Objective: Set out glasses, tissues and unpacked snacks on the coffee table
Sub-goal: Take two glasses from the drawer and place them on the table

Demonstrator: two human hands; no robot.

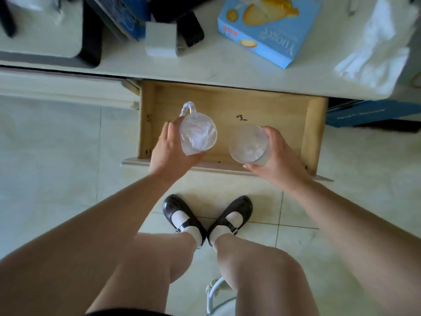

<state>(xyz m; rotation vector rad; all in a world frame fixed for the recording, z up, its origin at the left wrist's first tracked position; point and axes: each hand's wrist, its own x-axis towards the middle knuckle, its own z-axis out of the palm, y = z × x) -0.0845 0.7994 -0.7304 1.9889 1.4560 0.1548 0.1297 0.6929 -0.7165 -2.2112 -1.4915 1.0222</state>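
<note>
Floor: pale tiles, from 6 to 9 o'clock and right of the drawer; open room either side of the legs.
Tabletop: white, along 12 o'clock, near edge running left to right just above the drawer.
Drawer: bare wood, pulled out under that edge toward the person; inner floor open between and behind the glasses, side walls at 9 and 3 o'clock of it, white front lip nearest the feet.
Bag: white plastic, at 2 o'clock, draped to the tabletop's right edge.
Box: blue snack carton at 1 o'clock, one corner near the tabletop edge.
Left hand: fingers curled round the mug, a clear handled glass, handle pointing to 12 o'clock, over the drawer's left half.
Right hand: curled round the glass, over the drawer's right half near the front lip. The two vessels are apart.
</note>
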